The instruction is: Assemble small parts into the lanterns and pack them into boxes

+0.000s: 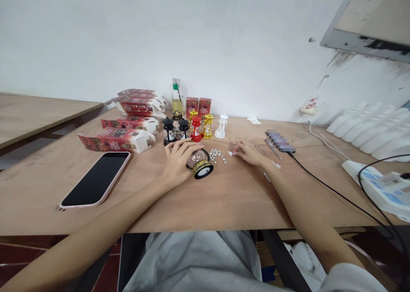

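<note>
My left hand [177, 161] is wrapped round a small black-and-gold lantern [203, 170] with a clear globe. The lantern lies tilted, its round base with a white disc turned toward me. Over to the right, my right hand [247, 151] has its fingertips pinched at a small white piece [230, 154] on the table. Several button cells [216, 153] are scattered between my two hands. Behind them stand several small lanterns, among them a black one [168, 130], a red one [196, 128], a gold one [208, 127] and a white one [221, 126].
Open red printed boxes [112, 140] lie at the left, behind a phone [96, 181]. A bottle [177, 97] and two upright red boxes [204, 107] stand by the wall. At right are a cabled phone [280, 141], tweezers [273, 149], a power strip [378, 189] and white containers [368, 131].
</note>
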A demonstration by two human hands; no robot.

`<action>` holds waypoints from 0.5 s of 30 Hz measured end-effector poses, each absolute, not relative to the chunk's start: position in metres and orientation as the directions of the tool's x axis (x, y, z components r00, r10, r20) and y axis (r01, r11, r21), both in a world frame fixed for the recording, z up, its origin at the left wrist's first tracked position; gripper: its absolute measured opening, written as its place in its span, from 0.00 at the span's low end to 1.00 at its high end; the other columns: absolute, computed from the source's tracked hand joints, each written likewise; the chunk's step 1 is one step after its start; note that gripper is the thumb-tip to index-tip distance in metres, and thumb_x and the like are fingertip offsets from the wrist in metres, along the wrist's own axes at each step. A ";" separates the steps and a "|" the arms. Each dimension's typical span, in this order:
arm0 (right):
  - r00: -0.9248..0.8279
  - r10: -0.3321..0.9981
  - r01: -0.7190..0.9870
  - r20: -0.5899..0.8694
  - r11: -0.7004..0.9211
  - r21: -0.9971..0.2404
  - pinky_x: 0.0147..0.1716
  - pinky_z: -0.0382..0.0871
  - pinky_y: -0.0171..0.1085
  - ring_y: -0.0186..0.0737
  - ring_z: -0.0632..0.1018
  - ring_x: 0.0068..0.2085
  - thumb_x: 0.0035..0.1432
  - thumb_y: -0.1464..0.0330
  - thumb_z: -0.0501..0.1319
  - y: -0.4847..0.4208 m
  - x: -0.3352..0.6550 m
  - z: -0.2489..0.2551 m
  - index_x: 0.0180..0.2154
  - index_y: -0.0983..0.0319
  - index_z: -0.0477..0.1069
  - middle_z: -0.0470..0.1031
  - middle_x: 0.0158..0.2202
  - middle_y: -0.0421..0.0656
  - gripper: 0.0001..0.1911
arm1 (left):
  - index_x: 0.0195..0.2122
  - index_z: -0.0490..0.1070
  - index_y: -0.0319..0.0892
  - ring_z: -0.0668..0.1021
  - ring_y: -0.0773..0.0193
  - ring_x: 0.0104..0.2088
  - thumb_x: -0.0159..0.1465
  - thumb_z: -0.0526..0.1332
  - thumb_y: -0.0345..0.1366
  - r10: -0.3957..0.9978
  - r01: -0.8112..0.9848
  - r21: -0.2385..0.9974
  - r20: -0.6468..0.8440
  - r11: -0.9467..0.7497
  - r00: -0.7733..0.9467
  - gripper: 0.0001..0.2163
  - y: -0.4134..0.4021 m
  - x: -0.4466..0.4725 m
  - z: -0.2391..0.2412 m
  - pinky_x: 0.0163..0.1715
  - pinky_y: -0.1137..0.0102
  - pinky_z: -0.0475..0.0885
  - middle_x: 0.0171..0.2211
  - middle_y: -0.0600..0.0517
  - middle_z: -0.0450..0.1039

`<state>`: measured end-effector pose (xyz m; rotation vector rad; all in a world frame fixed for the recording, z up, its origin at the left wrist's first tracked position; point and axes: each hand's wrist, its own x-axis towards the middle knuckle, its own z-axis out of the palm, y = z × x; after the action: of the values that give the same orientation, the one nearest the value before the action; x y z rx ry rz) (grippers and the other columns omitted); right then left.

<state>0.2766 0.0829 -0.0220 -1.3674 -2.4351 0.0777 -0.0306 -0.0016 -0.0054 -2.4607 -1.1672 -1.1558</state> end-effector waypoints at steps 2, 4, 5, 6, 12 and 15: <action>-0.486 0.825 0.813 0.288 0.548 -0.199 0.43 0.62 0.41 0.43 0.70 0.41 0.59 0.69 0.58 0.081 0.275 -0.022 0.33 0.63 0.71 0.69 0.36 0.46 0.05 | 0.52 0.65 0.46 0.68 0.50 0.55 0.56 0.60 0.30 0.579 0.721 0.156 0.717 -0.675 0.388 0.20 -0.002 -0.030 -0.005 0.47 0.56 0.55 0.51 0.48 0.73; -0.494 0.806 0.788 0.325 0.573 -0.223 0.43 0.62 0.41 0.43 0.69 0.40 0.59 0.69 0.57 0.079 0.272 -0.022 0.32 0.63 0.68 0.69 0.35 0.46 0.05 | 0.51 0.65 0.46 0.68 0.51 0.55 0.57 0.60 0.31 0.584 0.724 0.161 0.717 -0.671 0.381 0.19 -0.003 -0.030 -0.004 0.48 0.56 0.55 0.51 0.48 0.73; -0.489 0.799 0.768 0.351 0.585 -0.260 0.42 0.62 0.41 0.42 0.69 0.39 0.60 0.68 0.56 0.077 0.270 -0.021 0.32 0.62 0.67 0.69 0.35 0.46 0.05 | 0.51 0.65 0.47 0.68 0.51 0.55 0.57 0.59 0.32 0.592 0.729 0.168 0.713 -0.664 0.375 0.19 -0.004 -0.030 -0.003 0.48 0.56 0.55 0.51 0.48 0.73; -0.473 0.795 0.744 0.379 0.591 -0.312 0.41 0.63 0.40 0.41 0.70 0.38 0.60 0.68 0.55 0.075 0.267 -0.020 0.32 0.62 0.66 0.69 0.35 0.45 0.05 | 0.51 0.65 0.47 0.68 0.51 0.55 0.57 0.59 0.32 0.605 0.735 0.177 0.706 -0.655 0.368 0.19 -0.004 -0.030 -0.002 0.48 0.56 0.55 0.51 0.48 0.73; -0.354 0.806 0.576 0.476 0.588 -0.568 0.37 0.65 0.38 0.38 0.71 0.34 0.63 0.61 0.54 0.055 0.239 -0.010 0.33 0.60 0.64 0.70 0.31 0.42 0.10 | 0.49 0.65 0.47 0.67 0.52 0.58 0.55 0.61 0.34 0.666 0.752 0.272 0.691 -0.600 0.282 0.19 -0.006 -0.029 -0.001 0.51 0.57 0.53 0.50 0.49 0.73; -0.297 0.798 0.428 0.524 0.602 -0.674 0.38 0.66 0.38 0.37 0.73 0.35 0.61 0.60 0.57 0.039 0.217 -0.009 0.33 0.60 0.64 0.72 0.32 0.41 0.10 | 0.48 0.64 0.46 0.67 0.52 0.57 0.54 0.61 0.35 0.701 0.733 0.348 0.671 -0.585 0.241 0.19 -0.004 -0.029 -0.002 0.52 0.57 0.54 0.50 0.48 0.73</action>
<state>0.2170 0.0394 -0.0087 -0.9774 -1.9287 0.5185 -0.0289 -0.0043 -0.0016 -2.4446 -1.4121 -1.2887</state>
